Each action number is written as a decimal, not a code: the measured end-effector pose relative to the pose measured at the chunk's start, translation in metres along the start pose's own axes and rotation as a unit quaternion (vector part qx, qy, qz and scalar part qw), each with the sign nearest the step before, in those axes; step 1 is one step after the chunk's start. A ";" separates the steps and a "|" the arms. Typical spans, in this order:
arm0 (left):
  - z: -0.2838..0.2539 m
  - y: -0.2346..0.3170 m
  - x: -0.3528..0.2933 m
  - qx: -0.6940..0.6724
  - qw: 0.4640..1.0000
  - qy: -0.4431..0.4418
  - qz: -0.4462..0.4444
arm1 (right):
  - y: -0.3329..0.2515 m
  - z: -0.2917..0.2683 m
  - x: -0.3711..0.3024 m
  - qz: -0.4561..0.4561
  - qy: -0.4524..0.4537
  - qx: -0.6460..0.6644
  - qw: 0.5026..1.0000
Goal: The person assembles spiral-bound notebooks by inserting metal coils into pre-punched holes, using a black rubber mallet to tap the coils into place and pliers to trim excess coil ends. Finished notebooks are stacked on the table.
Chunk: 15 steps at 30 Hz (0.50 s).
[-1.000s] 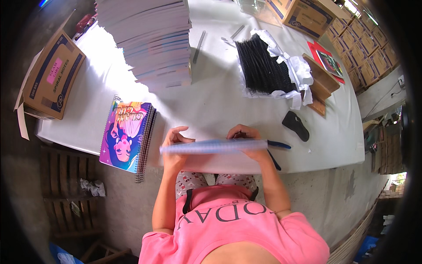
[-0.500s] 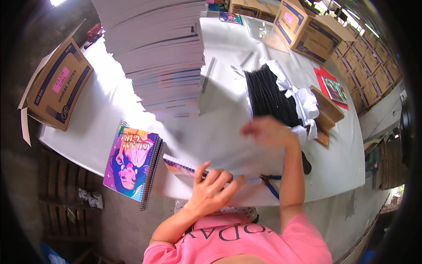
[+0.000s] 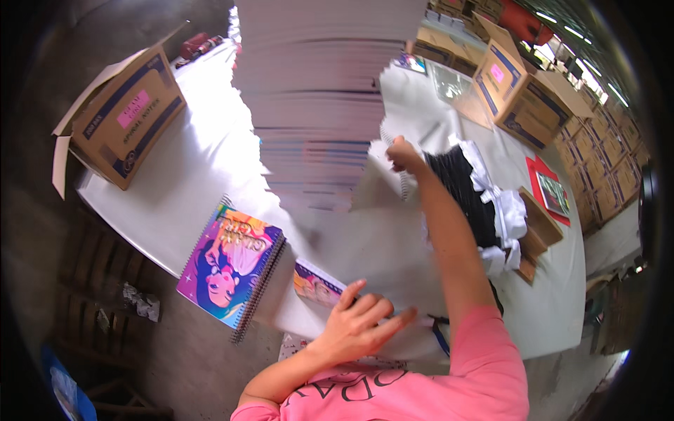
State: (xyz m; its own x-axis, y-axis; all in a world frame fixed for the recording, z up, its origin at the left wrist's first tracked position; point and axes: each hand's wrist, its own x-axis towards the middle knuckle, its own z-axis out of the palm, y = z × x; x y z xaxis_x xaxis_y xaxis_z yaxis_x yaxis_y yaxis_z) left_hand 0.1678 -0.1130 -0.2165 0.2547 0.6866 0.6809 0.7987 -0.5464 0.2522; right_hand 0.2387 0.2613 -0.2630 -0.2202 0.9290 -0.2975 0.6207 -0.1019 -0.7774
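My right hand (image 3: 404, 156) is stretched far forward, its fingers closed around a wire spiral coil (image 3: 405, 186) beside the tall paper stack (image 3: 316, 126). At the near table edge my left hand (image 3: 361, 323) lies over a small notebook (image 3: 316, 284) with a colourful cover, fingers apart and pointing right. Part of that notebook is hidden beneath the hand. Left of it lies a pile of spiral notebooks (image 3: 228, 266) with a purple illustrated cover. Blue-handled pliers (image 3: 441, 335) sit right of my left hand, partly covered by my right arm.
A bundle of black coils (image 3: 463, 193) in white wrapping lies right of my right forearm, beside a brown cardboard piece (image 3: 540, 231). Open cartons stand at the left (image 3: 130, 119) and back right (image 3: 519, 91). A red-bordered item (image 3: 547, 189) lies near the right edge.
My right hand has moved forward and left from beside the black coils to the spiral coil, which is now tilted differently. My left hand stays over the notebook. The whole view has shifted.
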 end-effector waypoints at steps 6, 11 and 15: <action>0.021 0.006 -0.005 0.015 0.998 0.030 -0.052 | -0.020 -0.100 -0.221 -0.110 -0.060 0.015 0.992; 0.055 0.028 -0.009 0.014 0.980 0.148 -0.132 | 0.063 -0.090 -0.348 -0.236 -0.024 -0.047 0.970; 0.070 0.018 -0.011 0.055 0.974 0.197 -0.093 | 0.078 -0.058 -0.377 -0.275 0.067 -0.030 0.959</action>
State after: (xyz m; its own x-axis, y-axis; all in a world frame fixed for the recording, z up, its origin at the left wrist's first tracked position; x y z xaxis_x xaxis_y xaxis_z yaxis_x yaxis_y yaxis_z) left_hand 0.2168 -0.0971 -0.2678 -0.1127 0.5192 0.8472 0.8700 -0.3604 0.3366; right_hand 0.4141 -0.0757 -0.1795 -0.4313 0.8737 0.2250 0.4813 0.4338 -0.7617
